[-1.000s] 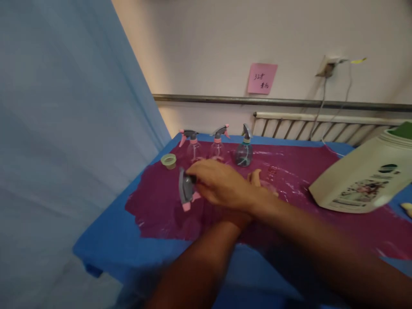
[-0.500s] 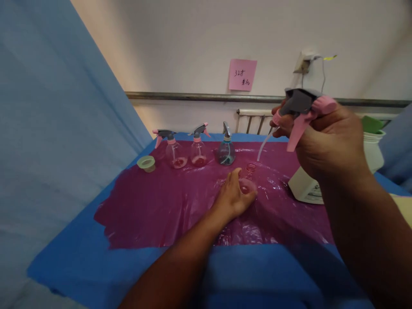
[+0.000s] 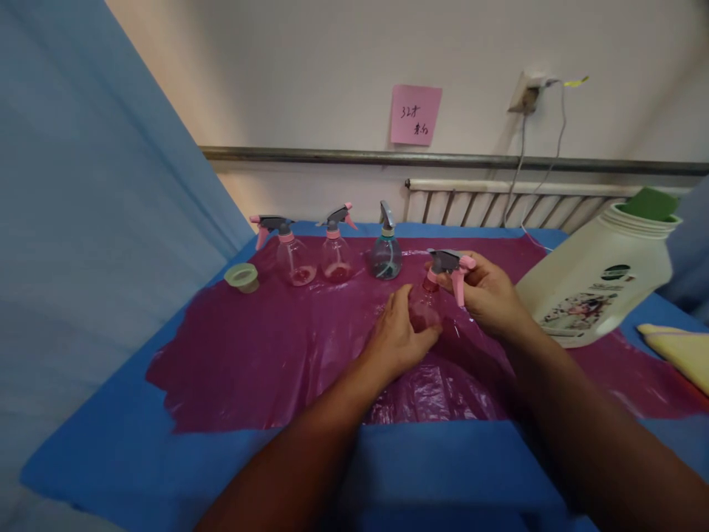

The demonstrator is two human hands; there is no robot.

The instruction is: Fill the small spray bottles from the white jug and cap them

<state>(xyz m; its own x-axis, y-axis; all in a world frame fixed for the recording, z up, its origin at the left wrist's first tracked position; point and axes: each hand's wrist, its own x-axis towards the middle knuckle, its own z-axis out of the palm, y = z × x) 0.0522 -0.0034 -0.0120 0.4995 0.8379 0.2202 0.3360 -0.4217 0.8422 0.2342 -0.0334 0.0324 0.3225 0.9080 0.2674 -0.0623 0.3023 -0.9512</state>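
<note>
My left hand (image 3: 399,332) wraps round the clear body of a spray bottle (image 3: 425,314) standing on the purple plastic sheet (image 3: 249,347). At the bottle's mouth my right hand (image 3: 484,292) grips a grey and pink trigger spray head (image 3: 446,262). Its collar sits at the neck; whether it is threaded on I cannot tell. Behind and to the left stand two spray bottles with pink triggers, one (image 3: 296,258) beside the other (image 3: 337,255), each with a little liquid. A bluish spray bottle (image 3: 386,255) with a grey head stands right of them.
A large whitish jug (image 3: 598,273) with something green (image 3: 651,205) in its mouth stands at the right. A pale green cup-like lid (image 3: 242,277) lies far left. A yellow cloth (image 3: 679,347) is at the right edge. Blue cloth (image 3: 111,458) covers the table; a wall with a rail (image 3: 332,155) stands behind.
My right hand has moved down and left, bringing the trigger spray head from the air onto the bottle's neck; its tube is now inside. My left hand stays round the bottle.
</note>
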